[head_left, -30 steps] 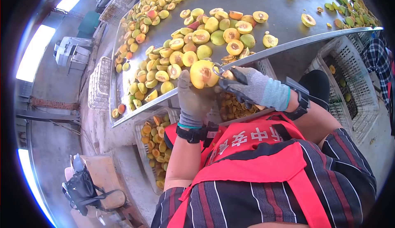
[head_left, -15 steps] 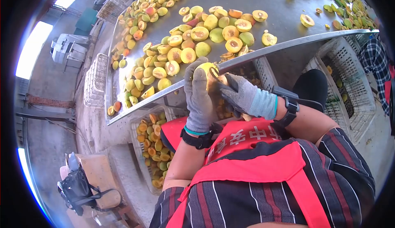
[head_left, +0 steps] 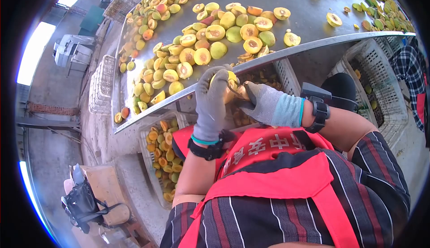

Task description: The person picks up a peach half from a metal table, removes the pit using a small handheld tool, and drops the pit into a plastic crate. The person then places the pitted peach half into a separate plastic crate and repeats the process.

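Observation:
My left hand (head_left: 209, 102), in a grey work glove with a teal cuff, is closed around a yellow peach half (head_left: 231, 77) just off the table's near edge. My right hand (head_left: 268, 103), gloved the same way, grips a pitting knife (head_left: 242, 91) with a dark curved blade and a tan handle. The blade meets the fruit. My fingers cover part of both the tool and the peach. Beyond my hands, a pile of cut peach halves (head_left: 202, 56) lies on the metal table (head_left: 295, 10), many with the cut face up.
The table's raised metal rim (head_left: 322, 44) runs just past my hands. Below it stand a crate of peach halves (head_left: 148, 151) on the left and a white crate (head_left: 394, 122) on the right. A person in a checked sleeve (head_left: 407, 64) is at the far right.
Both hands have shifted slightly, and the left glove's fingers now wrap further over the peach half. The right hand has turned with the knife at the fruit.

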### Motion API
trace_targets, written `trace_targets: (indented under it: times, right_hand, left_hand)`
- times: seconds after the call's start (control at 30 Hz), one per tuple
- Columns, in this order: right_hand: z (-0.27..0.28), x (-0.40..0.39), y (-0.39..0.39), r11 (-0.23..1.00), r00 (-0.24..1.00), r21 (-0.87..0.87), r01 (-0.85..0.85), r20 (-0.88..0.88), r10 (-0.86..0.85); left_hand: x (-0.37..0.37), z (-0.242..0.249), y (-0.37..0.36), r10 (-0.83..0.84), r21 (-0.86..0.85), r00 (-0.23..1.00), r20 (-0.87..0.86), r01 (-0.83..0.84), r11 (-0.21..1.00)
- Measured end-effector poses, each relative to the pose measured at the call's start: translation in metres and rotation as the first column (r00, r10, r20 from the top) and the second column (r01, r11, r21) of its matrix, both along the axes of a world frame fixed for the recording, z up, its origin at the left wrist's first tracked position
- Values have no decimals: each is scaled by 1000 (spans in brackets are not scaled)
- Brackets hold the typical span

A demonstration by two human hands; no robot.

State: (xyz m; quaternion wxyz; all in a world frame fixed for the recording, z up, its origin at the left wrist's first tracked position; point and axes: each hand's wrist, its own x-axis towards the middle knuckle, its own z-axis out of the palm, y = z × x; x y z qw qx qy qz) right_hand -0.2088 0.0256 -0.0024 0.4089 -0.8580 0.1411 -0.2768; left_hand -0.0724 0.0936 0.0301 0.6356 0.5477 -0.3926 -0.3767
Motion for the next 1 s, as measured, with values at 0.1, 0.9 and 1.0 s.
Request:
trace_targets:
  times: [0.1,0.9,1.0]
  right_hand:
    - [54,-6,0,600,911,800,-14,-237,337]
    - [43,-18,-2,290,855,926,-242,62,515]
    - [43,-16,1,292,859,935,-200,24,511]
  left_hand:
    - [-2,-12,1,-78,-141,955,-288,39,989]
    - [9,-5,-2,-386,-64,854,-348,390,919]
    - [6,-6,-2,-353,-73,861,-367,352,933]
